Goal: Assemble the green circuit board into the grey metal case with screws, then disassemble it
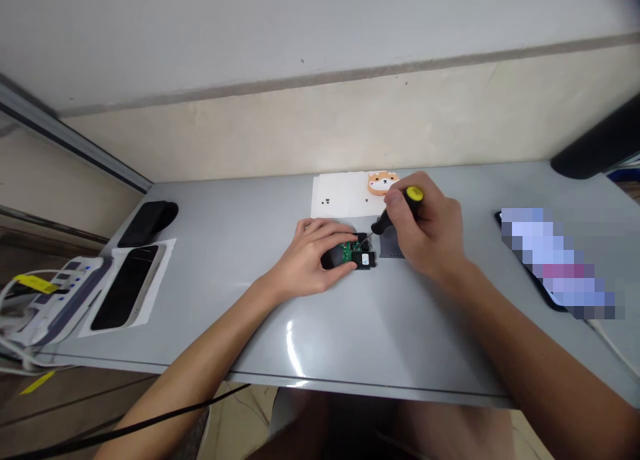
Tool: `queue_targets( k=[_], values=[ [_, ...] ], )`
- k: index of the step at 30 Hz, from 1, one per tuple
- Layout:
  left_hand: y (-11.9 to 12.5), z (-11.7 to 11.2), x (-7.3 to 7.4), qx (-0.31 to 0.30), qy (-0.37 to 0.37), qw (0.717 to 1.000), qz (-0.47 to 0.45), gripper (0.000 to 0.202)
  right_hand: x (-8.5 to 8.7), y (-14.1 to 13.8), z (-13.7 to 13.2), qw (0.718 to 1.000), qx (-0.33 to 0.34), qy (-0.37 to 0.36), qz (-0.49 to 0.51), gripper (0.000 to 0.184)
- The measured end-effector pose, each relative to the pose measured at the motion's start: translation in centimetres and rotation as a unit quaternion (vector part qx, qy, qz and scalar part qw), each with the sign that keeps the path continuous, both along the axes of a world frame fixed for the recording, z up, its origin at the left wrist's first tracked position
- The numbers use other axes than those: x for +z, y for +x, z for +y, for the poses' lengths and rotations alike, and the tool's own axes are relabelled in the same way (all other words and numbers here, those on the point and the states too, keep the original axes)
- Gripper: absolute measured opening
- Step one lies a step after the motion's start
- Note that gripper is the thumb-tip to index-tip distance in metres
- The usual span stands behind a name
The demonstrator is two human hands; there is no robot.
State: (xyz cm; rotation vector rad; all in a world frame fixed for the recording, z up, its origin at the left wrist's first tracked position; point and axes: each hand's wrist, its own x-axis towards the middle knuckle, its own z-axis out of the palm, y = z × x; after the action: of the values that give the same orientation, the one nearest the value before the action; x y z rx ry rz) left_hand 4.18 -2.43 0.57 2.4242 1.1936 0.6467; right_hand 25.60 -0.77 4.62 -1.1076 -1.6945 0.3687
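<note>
In the middle of the grey table [210,273] lies a small black device [366,259] with an exposed green circuit board [346,249] and a white label. My left hand [315,257] grips it from the left, thumb at the near edge and fingers over the far edge. My right hand [433,227] is wrapped round a black screwdriver [383,221] with a yellow handle end. The screwdriver slants down to the left, its tip at the board; whether it sits in a screw is too small to tell. A dark flat panel [390,247] lies under my right hand, partly hidden.
Behind the device lies white paper [343,188] bearing several tiny dark screws [327,201] and an orange animal-face case [383,183]. Left are a phone [127,288], a power strip [75,297] with cables and a black object [147,223]. A lit, cabled phone [555,263] lies right.
</note>
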Motion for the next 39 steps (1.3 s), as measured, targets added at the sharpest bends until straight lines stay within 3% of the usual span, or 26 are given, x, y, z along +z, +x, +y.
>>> queue_targets(
  k=[9, 22, 30, 34, 39],
  values=[
    [0.0, 0.0, 0.0, -0.005, 0.0, 1.0, -0.006, 0.031, 0.0, 0.0, 0.0, 1.0, -0.001, 0.014, -0.007, 0.026],
    [-0.1, 0.0, -0.2, -0.012, 0.002, 1.0, -0.022, 0.024, 0.0, -0.1, 0.0, 1.0, 0.01, -0.027, 0.004, 0.027],
    [-0.1, 0.1, -0.2, -0.018, -0.015, 0.999, -0.027, 0.024, 0.5, 0.1, 0.1, 0.987, 0.098, -0.118, 0.045, 0.02],
    [-0.2, 0.1, -0.5, -0.025, -0.016, 0.999, -0.031, 0.025, 1.1, -0.1, 0.1, 0.963, 0.173, -0.166, 0.122, 0.016],
    [-0.3, 0.2, -0.7, -0.037, -0.002, 0.999, -0.037, 0.02, 0.6, -0.6, 0.3, 0.887, 0.265, -0.249, 0.286, 0.022]
  ],
)
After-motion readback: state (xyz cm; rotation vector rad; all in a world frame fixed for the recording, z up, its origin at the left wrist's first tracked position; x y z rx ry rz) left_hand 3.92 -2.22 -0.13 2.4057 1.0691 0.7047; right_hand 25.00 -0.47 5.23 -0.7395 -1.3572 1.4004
